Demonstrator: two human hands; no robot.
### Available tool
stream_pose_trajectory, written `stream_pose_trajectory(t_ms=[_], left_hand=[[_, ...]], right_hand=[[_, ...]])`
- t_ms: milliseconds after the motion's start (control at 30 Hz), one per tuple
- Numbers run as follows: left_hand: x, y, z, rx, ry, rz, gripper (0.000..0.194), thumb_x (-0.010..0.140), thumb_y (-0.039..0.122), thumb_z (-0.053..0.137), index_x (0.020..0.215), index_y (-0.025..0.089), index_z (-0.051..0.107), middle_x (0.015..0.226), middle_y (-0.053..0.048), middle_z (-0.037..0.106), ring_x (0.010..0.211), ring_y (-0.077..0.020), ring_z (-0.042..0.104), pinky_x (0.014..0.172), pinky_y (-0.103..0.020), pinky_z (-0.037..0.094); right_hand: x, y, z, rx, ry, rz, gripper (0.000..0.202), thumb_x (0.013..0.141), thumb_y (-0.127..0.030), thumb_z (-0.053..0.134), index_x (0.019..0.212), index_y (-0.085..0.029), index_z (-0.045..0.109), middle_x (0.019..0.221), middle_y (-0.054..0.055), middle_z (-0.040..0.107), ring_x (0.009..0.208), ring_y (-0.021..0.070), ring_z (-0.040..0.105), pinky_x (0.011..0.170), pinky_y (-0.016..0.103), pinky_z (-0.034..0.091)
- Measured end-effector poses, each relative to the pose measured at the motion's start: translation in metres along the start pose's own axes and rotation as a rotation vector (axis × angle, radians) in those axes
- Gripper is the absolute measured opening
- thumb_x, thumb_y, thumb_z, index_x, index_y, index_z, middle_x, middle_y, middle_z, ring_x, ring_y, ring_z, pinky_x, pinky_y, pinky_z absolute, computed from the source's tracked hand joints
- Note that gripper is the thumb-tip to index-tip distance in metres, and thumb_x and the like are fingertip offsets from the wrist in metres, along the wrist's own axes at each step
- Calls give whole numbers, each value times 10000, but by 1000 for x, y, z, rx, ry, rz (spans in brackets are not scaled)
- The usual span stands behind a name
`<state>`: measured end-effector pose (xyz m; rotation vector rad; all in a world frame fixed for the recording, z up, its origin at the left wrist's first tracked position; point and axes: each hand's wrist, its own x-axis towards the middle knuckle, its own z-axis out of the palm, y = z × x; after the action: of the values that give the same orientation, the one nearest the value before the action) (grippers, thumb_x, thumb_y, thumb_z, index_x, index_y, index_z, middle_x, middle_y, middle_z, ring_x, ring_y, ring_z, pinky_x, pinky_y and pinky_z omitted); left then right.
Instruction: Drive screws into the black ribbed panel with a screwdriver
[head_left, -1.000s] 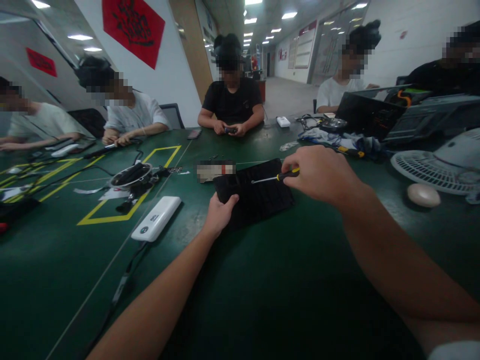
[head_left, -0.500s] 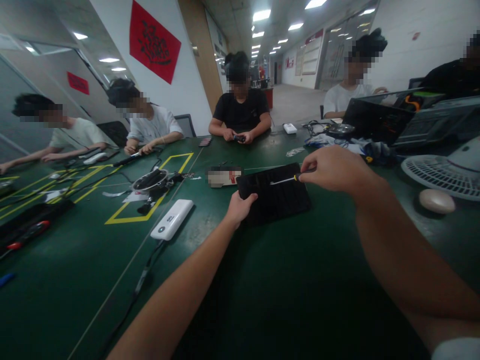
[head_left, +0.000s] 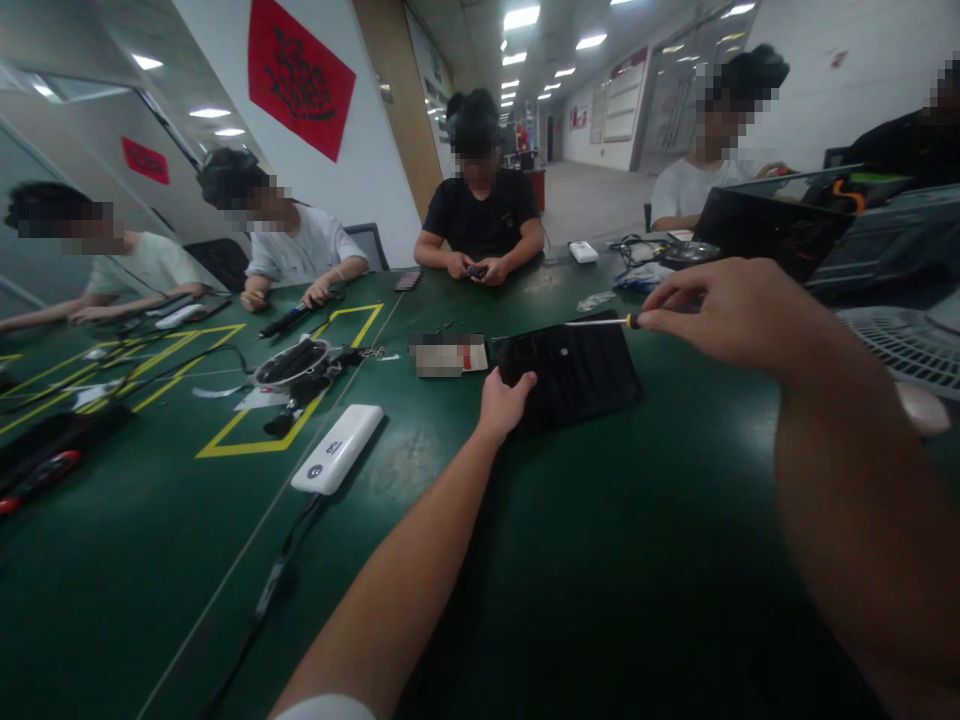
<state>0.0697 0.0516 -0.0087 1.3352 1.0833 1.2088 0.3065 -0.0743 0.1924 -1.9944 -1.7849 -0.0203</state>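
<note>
A flat black case [head_left: 585, 375] is held slightly tilted over the green table. My left hand [head_left: 506, 405] grips its left end, with the thumb on top. In my right hand [head_left: 697, 305] is a thin screwdriver [head_left: 596, 322] with a yellow and black handle, pinched between thumb and fingers. Its shaft points left across the far edge of the case; whether the tip touches is unclear. A small pale spot shows on the case's upper face. Just beyond its left end lies a small box [head_left: 474, 358] with a red mark.
A white power bank [head_left: 339, 450] with a black cable lies left of my left arm. Farther left are a wire basket [head_left: 292, 362] and a red-handled tool [head_left: 45, 480]. A fan [head_left: 911, 340] and a laptop stand right. Several people sit around the table.
My right hand and the screwdriver have moved right and up, from over the middle of the case to its far edge. The case and my left hand appear slightly farther right.
</note>
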Motion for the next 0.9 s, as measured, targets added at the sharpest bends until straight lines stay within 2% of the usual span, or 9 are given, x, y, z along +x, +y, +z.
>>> stream_pose_trajectory(t_ms=[167,267,367,467,567,667,767,833,900], left_hand=[[-3,-1,-2,6,-19,4,293,876,285,871,1115,156,760,1184,-172,838,1100,-318,795,1059,-503,609],[-4,0,-2,14,-28,-6,281,889,294,865,1114,157,766,1177,-165,838,1104,-323,791,1058,-506,610],[-5,2,-1,26,-19,-7,279,892,280,860,1120,150,765,1184,-173,836,1113,-331,789,1061,-508,608],[-5,3,0,32,-19,0,276,892,273,856,1117,146,758,1184,-176,836,1107,-324,791,1047,-488,613],[-5,1,1,68,-5,3,253,886,274,857,1085,152,762,1148,-158,841,1094,-315,792,1040,-482,613],[-5,-1,1,92,5,12,243,882,273,855,1078,158,767,1155,-156,840,1099,-313,791,1046,-487,608],[-4,-2,1,73,-17,17,279,893,289,847,1128,164,762,1213,-166,833,1114,-309,791,1039,-478,609],[-4,-2,2,92,-9,10,281,895,300,846,1123,162,758,1209,-171,831,1108,-309,790,1028,-470,608],[-5,-1,3,123,10,12,269,895,299,845,1108,163,756,1184,-169,834,1103,-308,786,1028,-461,601]], right_hand=[[3,-3,1,6,24,89,170,896,-277,847,1046,-203,876,1038,108,836,858,237,693,842,417,480],[3,-3,3,-27,31,69,256,843,-243,909,1093,-202,872,1091,101,830,920,232,693,871,401,474],[1,-4,5,-66,30,50,213,867,-215,892,1079,-202,875,1070,102,828,960,231,705,888,389,478],[1,-3,6,-91,16,52,159,903,-262,853,1056,-225,875,1042,94,827,946,240,715,899,394,494],[4,-1,7,-118,10,83,212,836,-346,864,1027,-256,859,997,63,813,911,268,714,912,421,517],[6,-1,6,-101,8,93,279,812,-440,788,1012,-252,840,974,71,789,918,301,706,916,453,521],[8,1,3,-77,52,104,296,848,-459,679,993,-240,816,989,110,772,936,317,688,903,471,501],[9,10,6,-60,82,156,308,894,-460,604,999,-241,793,932,121,756,875,308,672,854,468,492],[10,30,18,-38,104,219,330,939,-437,534,1068,-241,767,865,113,747,804,293,662,806,452,490]])
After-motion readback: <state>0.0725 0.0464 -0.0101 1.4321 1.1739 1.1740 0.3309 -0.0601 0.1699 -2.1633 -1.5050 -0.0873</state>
